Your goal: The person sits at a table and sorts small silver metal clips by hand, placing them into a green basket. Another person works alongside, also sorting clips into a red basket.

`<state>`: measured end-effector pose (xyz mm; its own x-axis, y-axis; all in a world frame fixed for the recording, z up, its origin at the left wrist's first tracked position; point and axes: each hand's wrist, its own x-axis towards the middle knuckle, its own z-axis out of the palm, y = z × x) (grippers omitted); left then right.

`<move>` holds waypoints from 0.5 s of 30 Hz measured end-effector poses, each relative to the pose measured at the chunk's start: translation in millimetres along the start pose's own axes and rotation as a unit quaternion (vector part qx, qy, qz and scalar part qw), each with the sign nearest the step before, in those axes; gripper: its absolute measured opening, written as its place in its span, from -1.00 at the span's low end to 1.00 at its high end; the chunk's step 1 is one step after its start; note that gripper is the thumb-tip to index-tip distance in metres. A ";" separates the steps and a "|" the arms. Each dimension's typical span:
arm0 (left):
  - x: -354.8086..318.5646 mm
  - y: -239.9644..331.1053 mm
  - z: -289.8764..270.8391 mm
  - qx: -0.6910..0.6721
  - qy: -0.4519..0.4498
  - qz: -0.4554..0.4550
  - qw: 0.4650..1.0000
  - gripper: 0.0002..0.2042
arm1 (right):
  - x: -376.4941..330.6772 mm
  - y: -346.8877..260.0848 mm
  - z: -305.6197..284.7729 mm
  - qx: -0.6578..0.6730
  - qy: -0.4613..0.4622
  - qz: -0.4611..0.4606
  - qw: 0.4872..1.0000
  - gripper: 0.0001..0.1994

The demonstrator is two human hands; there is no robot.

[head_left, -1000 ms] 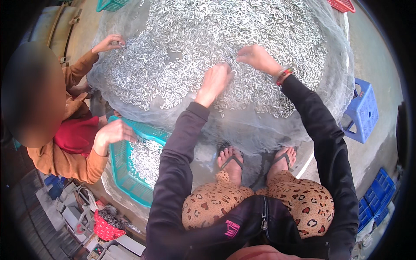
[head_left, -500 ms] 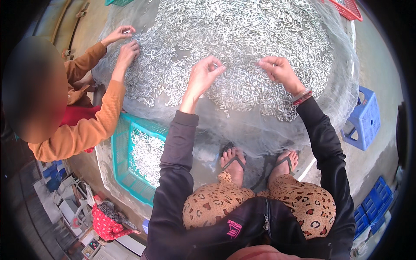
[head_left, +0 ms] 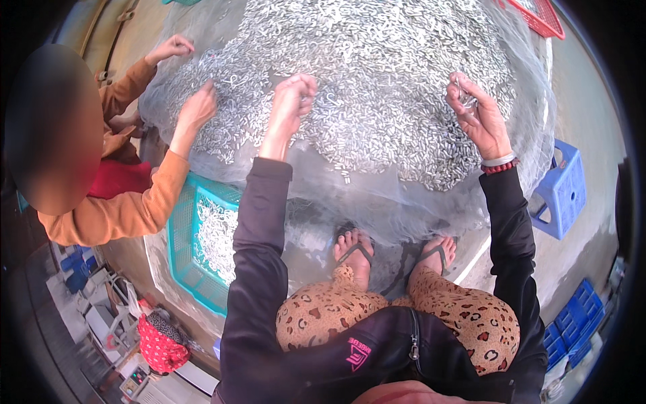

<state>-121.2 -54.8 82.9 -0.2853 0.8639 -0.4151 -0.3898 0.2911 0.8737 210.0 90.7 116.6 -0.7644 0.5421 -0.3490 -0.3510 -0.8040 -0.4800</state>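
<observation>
Small silvery-white rod-like and curled pieces (head_left: 397, 87) lie in a wide, dense layer on a pale translucent net (head_left: 323, 176). Over the left middle of this layer is my left hand (head_left: 291, 104), its fingers curled closed. What lies inside them, if anything, is hidden. Further right, my right hand (head_left: 479, 114) is turned palm up above the layer's right side. Its fingers bend toward the thumb around a thin, shiny, pale strand or piece (head_left: 465, 99) too fine to name. The hands are well apart.
At left, a co-worker's hands (head_left: 195, 111) work over the same layer. A green plastic basket (head_left: 182, 232) with white pieces stands left of my left forearm. A blue stool (head_left: 564, 192) is at right, a red basket (head_left: 538, 19) at far right, and blue crates (head_left: 575, 320) lower right.
My hands have moved apart: the left to the left, the right to the right, turning palm up. Their pinches have become curled grips. The co-worker's far hand has shifted left.
</observation>
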 end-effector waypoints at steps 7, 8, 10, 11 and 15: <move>14.1 -35.2 9.6 0.604 0.097 0.107 0.784 -0.71 | 8.6 21.8 13.6 -0.102 0.028 0.047 0.993 -0.53; 12.3 -41.2 14.1 0.657 0.089 0.138 0.736 -0.71 | 10.9 21.8 19.3 -0.122 0.029 0.052 0.991 -0.66; 11.7 -46.6 21.8 0.706 0.058 0.136 0.693 -0.80 | 25.0 23.3 32.2 -0.181 0.005 0.060 0.982 -0.77; 11.2 -46.7 24.0 0.686 0.063 0.158 0.707 -0.80 | 35.4 23.5 38.1 -0.212 -0.001 0.065 0.975 -0.82; 5.8 -30.3 23.6 0.553 0.051 0.161 0.816 -0.77 | 97.7 31.2 53.9 -0.613 -0.026 -0.032 0.789 -0.84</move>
<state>-90.4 -48.9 60.0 -0.3106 0.9465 -0.0875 0.7324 0.2970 0.6127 95.3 105.4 111.0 -0.7986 0.5360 -0.2737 0.3720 0.0822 -0.9246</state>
